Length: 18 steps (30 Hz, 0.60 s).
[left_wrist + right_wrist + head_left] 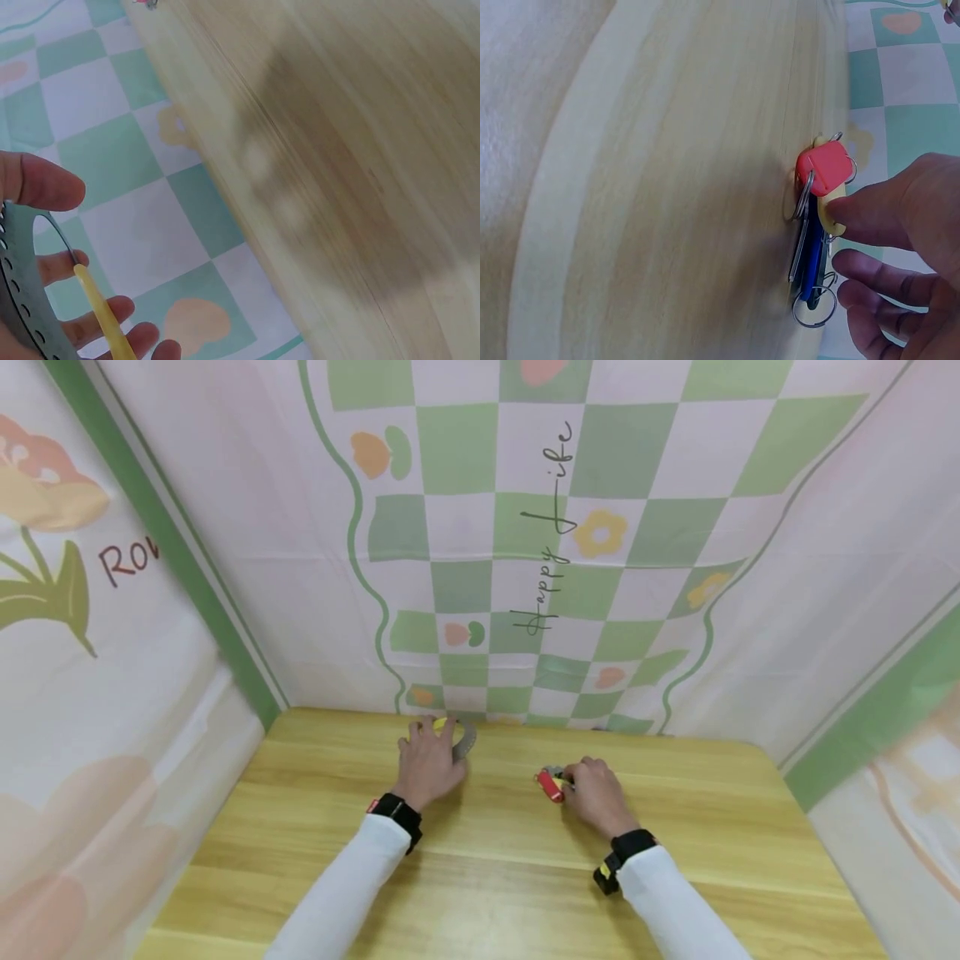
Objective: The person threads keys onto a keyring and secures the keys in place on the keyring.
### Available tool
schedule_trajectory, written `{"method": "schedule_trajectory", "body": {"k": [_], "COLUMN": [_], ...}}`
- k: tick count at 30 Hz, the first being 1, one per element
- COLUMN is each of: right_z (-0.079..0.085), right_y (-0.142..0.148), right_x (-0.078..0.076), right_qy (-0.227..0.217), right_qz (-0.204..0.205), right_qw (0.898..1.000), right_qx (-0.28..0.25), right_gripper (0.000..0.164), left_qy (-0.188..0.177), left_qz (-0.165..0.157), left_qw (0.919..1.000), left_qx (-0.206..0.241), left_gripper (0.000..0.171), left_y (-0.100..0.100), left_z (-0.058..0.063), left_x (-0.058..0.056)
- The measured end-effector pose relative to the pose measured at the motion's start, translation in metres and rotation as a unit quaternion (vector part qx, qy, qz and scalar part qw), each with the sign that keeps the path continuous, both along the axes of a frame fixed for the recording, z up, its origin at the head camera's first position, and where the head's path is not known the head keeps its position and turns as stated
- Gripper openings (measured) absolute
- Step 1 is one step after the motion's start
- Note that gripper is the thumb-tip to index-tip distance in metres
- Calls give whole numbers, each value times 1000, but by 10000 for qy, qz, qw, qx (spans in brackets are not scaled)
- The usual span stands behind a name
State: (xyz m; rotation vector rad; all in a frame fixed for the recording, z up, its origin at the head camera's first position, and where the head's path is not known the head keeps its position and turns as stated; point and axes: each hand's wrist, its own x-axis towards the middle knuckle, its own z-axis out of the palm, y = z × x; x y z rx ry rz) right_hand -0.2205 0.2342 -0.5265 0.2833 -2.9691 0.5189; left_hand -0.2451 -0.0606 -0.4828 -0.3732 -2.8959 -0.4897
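My left hand (431,768) holds a ring-shaped loop (468,739) near the table's back edge, its grey band pierced by a row of holes. In the left wrist view the thumb lies over the grey band (41,300), with fingers behind the loop's yellow strip (103,311). To the right, my right hand (600,797) pinches a bunch of keys (551,785). The right wrist view gives it a red fob (826,166), metal split rings and a long blue piece (811,259). There my thumb presses a yellow piece (831,217), and the other fingers curl close by.
The wooden table (480,877) ends at the back against a hanging green-and-white checked cloth (457,531). More printed cloth (67,718) hangs along the left side. A black band (401,818) is on the left wrist and another black band (632,845) on the right.
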Motion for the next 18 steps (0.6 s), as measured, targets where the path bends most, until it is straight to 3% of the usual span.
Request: {"method": "schedule_trajectory", "body": {"k": [9,14,18], "right_z": [-2,-5,-5], "right_y": [-1,2,4], "right_x": [-3,-4,-5], "right_qy": [237,303,352], "right_qz": [-232,-550,-713], "right_qw": [9986,9934,9824], "right_qx": [-401,-963,-1690], "right_gripper": [18,21,20], "left_qy": [-89,-107,-9], "left_qz": [-160,-318,-455], "left_qw": [9997,9992,9987], "left_qx": [130,214,214], "left_gripper": [75,79,81], "left_y": [-1,0,0], "left_z": [2,5,9], "left_x": [-1,1,2]}}
